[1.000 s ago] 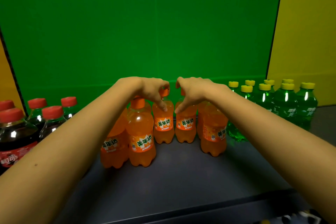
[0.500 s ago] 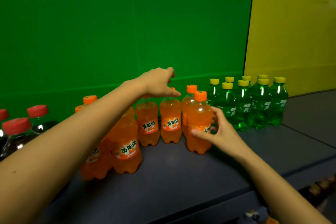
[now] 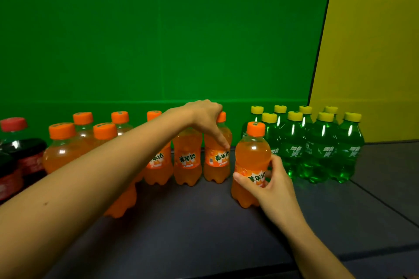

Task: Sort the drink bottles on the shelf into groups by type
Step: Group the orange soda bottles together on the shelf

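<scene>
On the shelf (image 3: pixel 204 233), cola bottles (image 3: pixel 27 154) stand left, orange bottles (image 3: pixel 187 158) middle, green bottles (image 3: pixel 322 154) right, all full and capped. The front bottle (image 3: pixel 252 152) is likely hefty, stiff and slick; its label waist suits gripping, where the right hand (image 3: pixel 274 183) wraps it. The left hand (image 3: pixel 204 113) drapes a back-row neck; grip unclear.

— How's the feed?
— Dim on my screen, colours heavy. Small white glints on the green bottles (image 3: pixel 317 142); the shelf (image 3: pixel 204 233) is dark. My wide lens bows the edges, and the left forearm (image 3: pixel 68 199) looks soft.
</scene>
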`<state>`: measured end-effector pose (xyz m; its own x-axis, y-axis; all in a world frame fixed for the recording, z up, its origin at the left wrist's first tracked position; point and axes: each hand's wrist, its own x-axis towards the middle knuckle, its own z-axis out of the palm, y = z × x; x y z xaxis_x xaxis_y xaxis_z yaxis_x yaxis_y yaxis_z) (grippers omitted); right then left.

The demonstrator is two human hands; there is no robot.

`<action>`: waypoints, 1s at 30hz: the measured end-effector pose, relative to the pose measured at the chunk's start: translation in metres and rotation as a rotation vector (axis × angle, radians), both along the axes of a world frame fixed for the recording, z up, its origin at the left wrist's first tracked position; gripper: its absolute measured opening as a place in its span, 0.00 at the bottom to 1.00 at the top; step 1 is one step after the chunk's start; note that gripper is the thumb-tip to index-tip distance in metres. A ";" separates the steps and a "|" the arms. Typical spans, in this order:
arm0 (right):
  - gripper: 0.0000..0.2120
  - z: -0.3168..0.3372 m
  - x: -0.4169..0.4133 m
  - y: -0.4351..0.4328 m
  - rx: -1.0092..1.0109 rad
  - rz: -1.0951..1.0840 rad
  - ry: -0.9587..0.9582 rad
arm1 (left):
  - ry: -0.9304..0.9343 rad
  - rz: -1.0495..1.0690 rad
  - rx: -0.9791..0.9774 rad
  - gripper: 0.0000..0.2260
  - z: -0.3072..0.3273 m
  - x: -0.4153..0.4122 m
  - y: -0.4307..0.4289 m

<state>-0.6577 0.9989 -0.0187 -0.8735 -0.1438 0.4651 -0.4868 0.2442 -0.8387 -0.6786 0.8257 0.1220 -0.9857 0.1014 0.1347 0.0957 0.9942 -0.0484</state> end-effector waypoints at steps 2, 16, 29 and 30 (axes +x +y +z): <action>0.29 -0.003 -0.001 0.001 -0.010 0.004 0.005 | 0.027 0.010 -0.003 0.28 -0.001 0.001 0.006; 0.35 -0.003 0.011 0.003 -0.117 0.100 0.035 | 0.408 0.103 0.092 0.31 -0.002 0.078 0.020; 0.29 0.008 0.035 -0.052 0.006 0.229 0.029 | 0.317 0.204 0.241 0.33 -0.026 0.152 -0.032; 0.29 0.008 0.036 -0.057 0.005 0.224 0.025 | 0.335 0.202 0.261 0.35 -0.029 0.155 -0.036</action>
<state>-0.6220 0.9419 -0.0104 -0.8078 -0.3353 0.4848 -0.5497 0.1314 -0.8249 -0.5240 0.7895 0.0932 -0.8802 -0.1671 0.4443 -0.0788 0.9744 0.2103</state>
